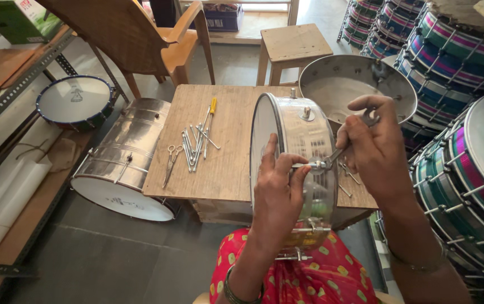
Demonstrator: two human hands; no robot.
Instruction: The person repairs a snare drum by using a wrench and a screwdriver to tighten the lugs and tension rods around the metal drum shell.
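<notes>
Tightening a lug on the drum rim.
Left hand pinches the bolt steady; right hand grips the wrench — best kept square on the bolt, drum braced on the table.

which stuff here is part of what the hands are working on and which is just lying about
In use: steel drum, tuning rod in left hand, spanner in right hand.
Lying about: scissors, screwdriver, large drum, stool.
</notes>
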